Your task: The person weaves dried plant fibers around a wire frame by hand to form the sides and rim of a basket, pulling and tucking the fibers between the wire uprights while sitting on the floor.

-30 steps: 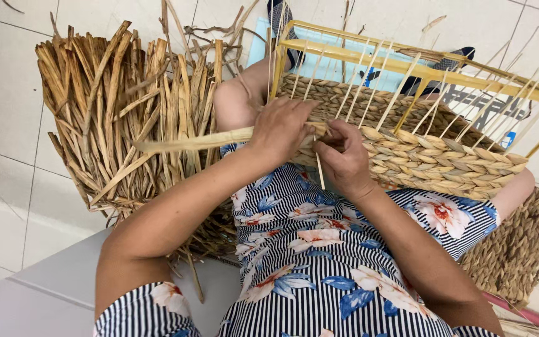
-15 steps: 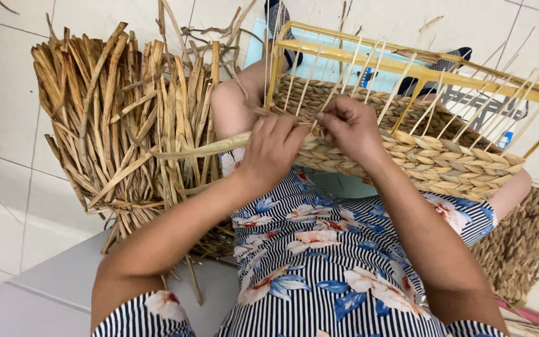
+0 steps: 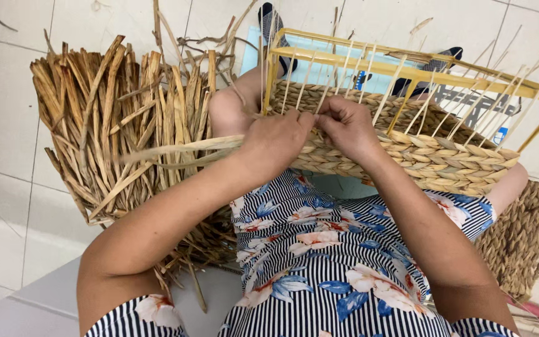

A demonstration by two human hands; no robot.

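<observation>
Pale floor tiles fill the left and top of the head view, with a person seated over them in a striped, flowered dress that takes up the lower middle of the frame.

At centre, the half-woven basket rests across the person's lap, reaching toward the right edge. Its lower wall is plaited from thick tan strands; above that, thin pale upright stakes rise to a yellow frame at upper right.

The left hand sits at the near left end of the woven wall, fingers curled and pinched on a long dried leaf strand that trails out to the left. The right hand is just beside it, touching or nearly touching, fingertips closed on the weave between the stakes; exactly what it pinches is hidden by the fingers.

The strand looks light, flat and pliant along its length, yet dry enough that a sharp fold might crack it. I judge it is best gripped close to the weave, where it can be pulled snug. The basket seems light but springy, and the thin stakes look easy to bend or snap, so the plaited wall is the safer hold.

At upper left a sheaf of dried leaves stands, close to the left forearm. At lower right another woven piece lies partly under the basket.
</observation>
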